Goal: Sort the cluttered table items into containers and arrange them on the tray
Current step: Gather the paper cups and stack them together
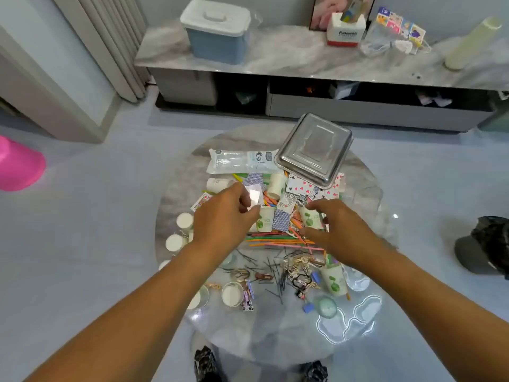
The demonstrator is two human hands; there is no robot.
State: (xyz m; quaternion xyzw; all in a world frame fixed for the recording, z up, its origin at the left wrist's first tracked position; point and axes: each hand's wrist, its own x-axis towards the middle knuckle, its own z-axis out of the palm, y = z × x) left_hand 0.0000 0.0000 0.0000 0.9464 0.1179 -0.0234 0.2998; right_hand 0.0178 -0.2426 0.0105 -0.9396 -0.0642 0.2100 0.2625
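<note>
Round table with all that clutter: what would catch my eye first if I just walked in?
Probably the shiny metal tray, lying upside down at the far side of the round table on top of scattered playing cards. Next, the two hands over the heap in the middle: the left hand pinches a small shiny card, and the right hand reaches at a paper cup among colourful sticks.

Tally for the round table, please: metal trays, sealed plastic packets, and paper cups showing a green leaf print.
Metal tray: 1
Plastic packet: 1
Green-print cups: 4
Total: 6
</note>
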